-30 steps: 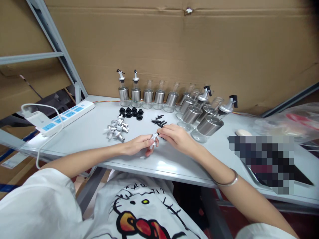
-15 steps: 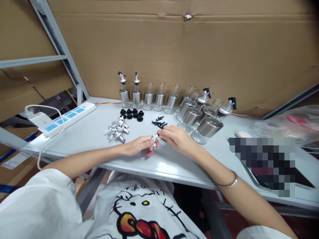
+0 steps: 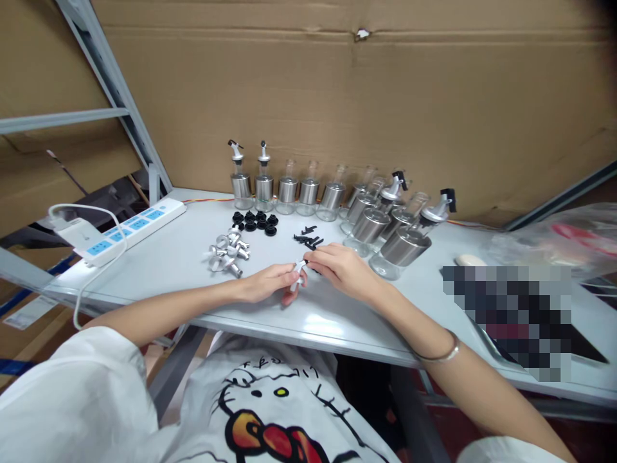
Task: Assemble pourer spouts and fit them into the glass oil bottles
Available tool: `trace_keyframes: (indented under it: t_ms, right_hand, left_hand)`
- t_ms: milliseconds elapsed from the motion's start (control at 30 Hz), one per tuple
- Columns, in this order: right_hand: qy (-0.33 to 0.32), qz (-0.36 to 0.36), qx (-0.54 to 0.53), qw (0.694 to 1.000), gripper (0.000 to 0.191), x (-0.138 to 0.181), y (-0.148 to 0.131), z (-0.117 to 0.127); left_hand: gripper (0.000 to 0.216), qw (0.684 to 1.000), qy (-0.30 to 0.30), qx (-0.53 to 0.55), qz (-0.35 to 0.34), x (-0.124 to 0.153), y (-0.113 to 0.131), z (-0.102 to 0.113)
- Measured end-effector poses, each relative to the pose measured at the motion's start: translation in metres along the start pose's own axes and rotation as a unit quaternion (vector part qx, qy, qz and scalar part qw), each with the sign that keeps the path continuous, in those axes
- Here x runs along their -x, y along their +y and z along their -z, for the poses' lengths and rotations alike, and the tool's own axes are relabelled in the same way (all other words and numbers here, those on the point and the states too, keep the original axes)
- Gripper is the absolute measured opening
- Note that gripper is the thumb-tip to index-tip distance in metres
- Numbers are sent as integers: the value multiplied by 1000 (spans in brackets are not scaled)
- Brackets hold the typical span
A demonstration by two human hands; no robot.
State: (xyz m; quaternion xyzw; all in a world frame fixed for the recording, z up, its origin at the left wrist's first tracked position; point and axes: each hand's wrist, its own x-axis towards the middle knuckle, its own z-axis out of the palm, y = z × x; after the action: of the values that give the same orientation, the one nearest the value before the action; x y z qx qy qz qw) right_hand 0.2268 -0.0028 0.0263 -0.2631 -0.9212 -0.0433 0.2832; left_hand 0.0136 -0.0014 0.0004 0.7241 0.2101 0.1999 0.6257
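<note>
My left hand (image 3: 276, 283) is closed around a silver pourer spout (image 3: 298, 270) near the table's front edge. At the spout's tip, my right hand (image 3: 337, 267) pinches a small black flip cap (image 3: 306, 261), mostly hidden by the fingers. Just beyond the right hand lies a pile of black flip caps (image 3: 308, 238). To the left, several silver pourer spouts (image 3: 230, 251) lie in a heap. Behind that heap sit several black rubber stoppers (image 3: 255, 222).
Glass bottles with steel sleeves (image 3: 309, 191) stand along the back; some carry pourers, like the bottle (image 3: 407, 244) at right. A power strip (image 3: 137, 225) lies at left. A plastic bag (image 3: 569, 241) and a pixelated dark object (image 3: 506, 321) are at right.
</note>
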Motion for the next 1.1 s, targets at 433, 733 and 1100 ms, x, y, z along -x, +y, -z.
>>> trace_keyframes:
  t_ms: [433,733,1100]
  right_hand:
    - [-28,-23,-75,997,25,2,0,-3]
    - [-79,-129,-289,945,31,-4,-8,0]
    - [-88,-177,-311,929,38,-4,-9,0]
  left_hand:
    - [59,999,-15,-42,-3,2,4,0]
    - [56,996,-28,-82,-11,3,2,1]
    - [57,996,-28,-86,-8,2,2,1]
